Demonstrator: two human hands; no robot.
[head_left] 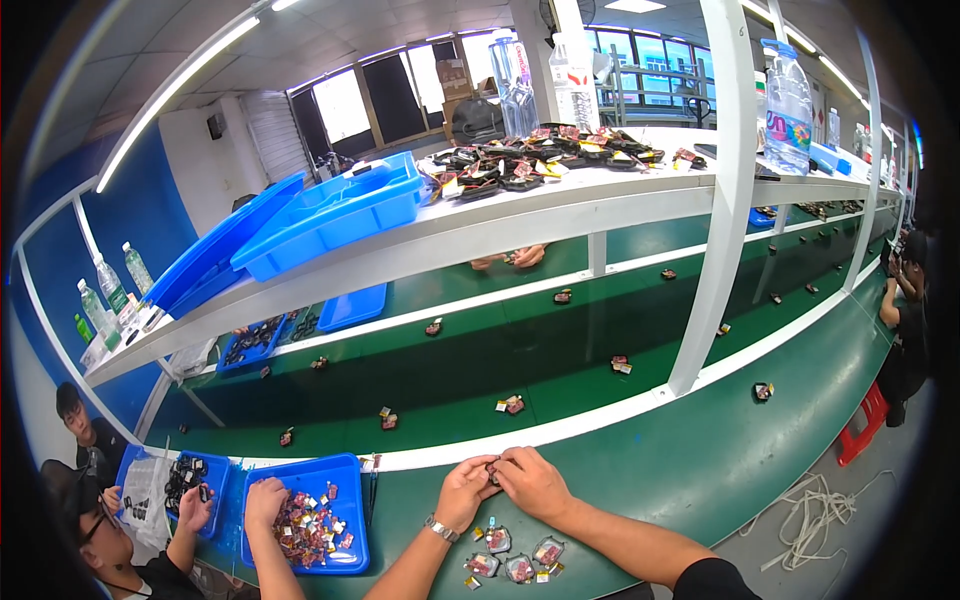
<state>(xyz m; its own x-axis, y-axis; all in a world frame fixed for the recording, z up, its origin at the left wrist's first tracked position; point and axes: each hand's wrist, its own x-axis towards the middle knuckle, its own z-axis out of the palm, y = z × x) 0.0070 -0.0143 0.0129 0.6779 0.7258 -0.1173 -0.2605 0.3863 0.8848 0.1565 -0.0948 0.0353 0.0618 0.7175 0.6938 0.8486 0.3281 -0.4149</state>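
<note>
At the near edge of the green bench, my left hand (465,495), with a metal watch on its wrist, meets my right hand (533,484). The fingers of both pinch a small dark and reddish electronic module (493,472), mostly hidden by the fingertips. Just below them lies a group of several similar modules in clear-edged casings (519,568), with small yellow and white tabs. To the left stands a blue tray (357,470) of loose reddish circuit boards (310,530). A co-worker's hand (265,500) reaches into that tray.
Behind a white rail, modules (512,405) sit spaced along a green belt (450,400). A white post (715,220) rises at the right. Overhead, a shelf (640,205) carries blue trays (340,222), black parts (500,165) and bottles (787,110). Co-workers (110,530) sit at the left.
</note>
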